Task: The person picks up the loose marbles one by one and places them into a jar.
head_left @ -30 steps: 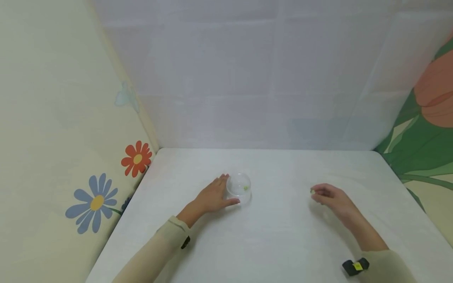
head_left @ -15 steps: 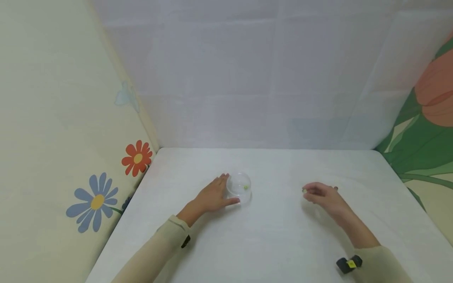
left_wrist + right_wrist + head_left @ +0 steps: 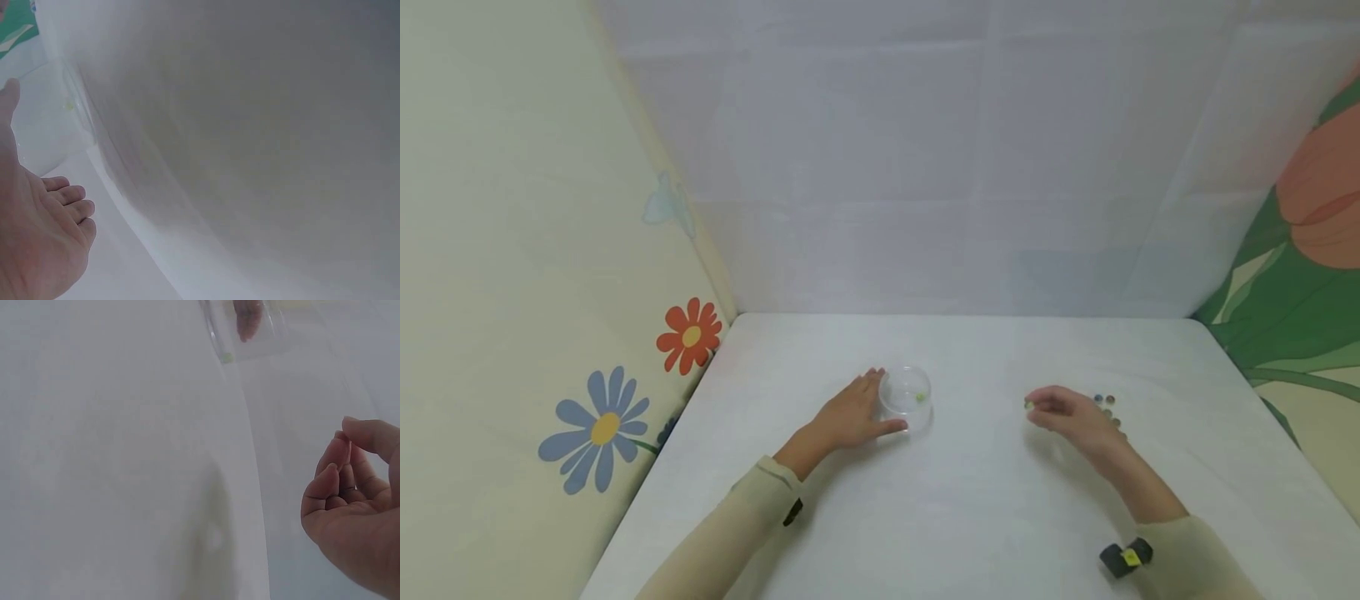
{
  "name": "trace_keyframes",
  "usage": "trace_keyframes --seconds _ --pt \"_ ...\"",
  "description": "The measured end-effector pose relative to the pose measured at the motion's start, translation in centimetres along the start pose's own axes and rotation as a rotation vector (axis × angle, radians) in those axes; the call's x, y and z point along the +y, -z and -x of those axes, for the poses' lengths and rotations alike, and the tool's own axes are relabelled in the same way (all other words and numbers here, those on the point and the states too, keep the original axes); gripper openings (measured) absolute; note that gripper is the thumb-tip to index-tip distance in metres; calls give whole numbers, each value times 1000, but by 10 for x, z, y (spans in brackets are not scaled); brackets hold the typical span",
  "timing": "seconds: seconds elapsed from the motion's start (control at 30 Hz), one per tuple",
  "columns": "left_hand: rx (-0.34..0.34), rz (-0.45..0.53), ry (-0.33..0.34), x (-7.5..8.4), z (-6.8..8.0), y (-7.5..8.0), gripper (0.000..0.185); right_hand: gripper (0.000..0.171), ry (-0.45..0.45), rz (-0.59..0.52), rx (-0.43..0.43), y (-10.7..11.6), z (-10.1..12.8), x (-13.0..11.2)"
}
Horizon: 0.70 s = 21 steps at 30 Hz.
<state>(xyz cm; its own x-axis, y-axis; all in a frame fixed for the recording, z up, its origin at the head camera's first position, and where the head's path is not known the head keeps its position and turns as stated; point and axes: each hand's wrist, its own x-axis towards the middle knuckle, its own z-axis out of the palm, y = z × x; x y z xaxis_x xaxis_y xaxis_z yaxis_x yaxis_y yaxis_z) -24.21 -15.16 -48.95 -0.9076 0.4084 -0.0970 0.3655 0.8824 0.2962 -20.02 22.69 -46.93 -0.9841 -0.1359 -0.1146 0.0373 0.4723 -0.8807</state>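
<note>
A clear round plastic container stands on the white table, with a small green marble inside. My left hand rests against its left side, fingers and thumb spread in a V around the wall. In the left wrist view the container lies between the thumb and the other fingers. To the right, my right hand is raised a little over the table. Its thumb and index finger pinch a small greenish marble; the right wrist view hides this marble behind the fingertips.
Several small dark and greenish marbles lie on the white table just behind the right hand, partly covered by it. A white cloth backdrop rises at the far edge, and flower-printed panels stand at the sides.
My right hand has moved left toward the container with the pinched marble, uncovering the marbles on the table behind it. The left hand and the container have stayed in place.
</note>
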Motion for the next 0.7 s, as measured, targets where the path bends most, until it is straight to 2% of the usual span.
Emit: trace_keyframes --seconds 0.2,0.5,0.7 --pt "-1 5 4 1 1 1 109 35 -10 -4 -17 -7 -4 -6" --pt "-6 9 12 1 1 0 109 35 31 -5 -39 -14 -7 -9" --pt "-3 5 8 1 1 0 109 35 -7 -20 -50 -21 -10 -13"
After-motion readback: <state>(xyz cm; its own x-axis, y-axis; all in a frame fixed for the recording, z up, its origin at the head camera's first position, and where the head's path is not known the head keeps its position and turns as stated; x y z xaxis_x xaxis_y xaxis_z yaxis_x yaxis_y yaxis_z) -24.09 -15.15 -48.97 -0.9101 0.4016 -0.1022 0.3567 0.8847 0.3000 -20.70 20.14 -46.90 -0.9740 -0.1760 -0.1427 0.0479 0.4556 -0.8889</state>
